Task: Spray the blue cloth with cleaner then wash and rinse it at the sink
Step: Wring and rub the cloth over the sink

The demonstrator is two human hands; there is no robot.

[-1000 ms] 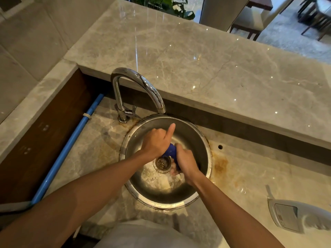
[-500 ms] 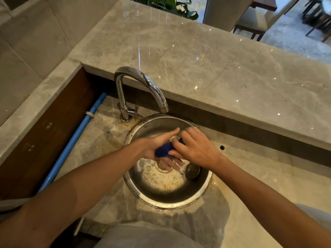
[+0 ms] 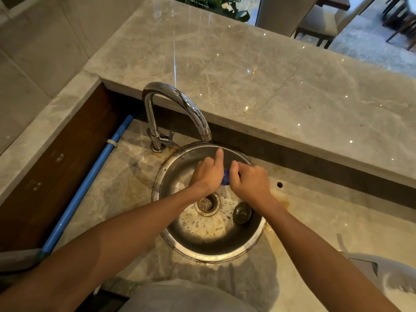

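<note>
Cloth location: the blue cloth [image 3: 226,179] is bunched up small and held between both hands, above the basin of the sink [image 3: 171,240], below and a bit in front of the tap spout [image 3: 203,129]. Only a narrow strip of blue is seen; the rest is hidden by fingers.

L hand: the left hand [image 3: 206,175] is curled round the cloth's left side, index finger stuck out straight toward the tap.

R hand: the right hand [image 3: 251,182] is clenched on the cloth's right side, knuckles up, thumb raised beside the blue strip.

Water: no running stream can be made out at the spout; droplets and suds are seen on the basin floor near the drain [image 3: 207,203].

Stopper: a round plug [image 3: 242,213] lies loose in the basin, right of the drain, so it is judged the water is let out freely.

Handling (judged): cloth is soft, limp, prob. soaked, so heavier than when dry, and slick if cleaner is still in it. No stiffness, nothing fragile.

Where to grip (judged): best taken at two opp. ends of the wad w/ full fists, not fingertips, so it can be twisted or rubbed against itself w/o slipping into the basin.

Spray bottle: a grey-white object [image 3: 382,273] at the right edge, partly cut off; prob. the cleaner, can't be confirmed.
</note>
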